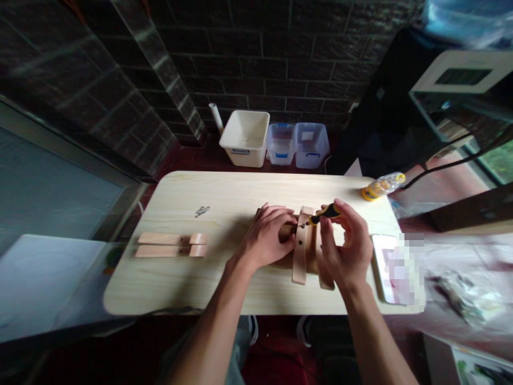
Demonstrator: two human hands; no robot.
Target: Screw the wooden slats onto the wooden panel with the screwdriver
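A wooden assembly with crossing slats [300,259] lies on the light wooden table, right of its middle. My left hand [266,235] is closed around the assembly's left part, its thumb and forefinger near a slat. In my right hand [347,243] is a black and yellow screwdriver [325,213], held between thumb and fingers. Its tip points left and down at a small screw [303,225] on the slat; whether they touch is hard to tell. Dark screw holes show along the slat. The hands hide part of the assembly.
Two wooden pieces [160,244] and a small pile of screws [202,211] lie on the table's left [224,187]. A yellow-capped bottle [382,187] stands at the back right, a phone [387,267] nearer. Bins [248,131] stand behind the table.
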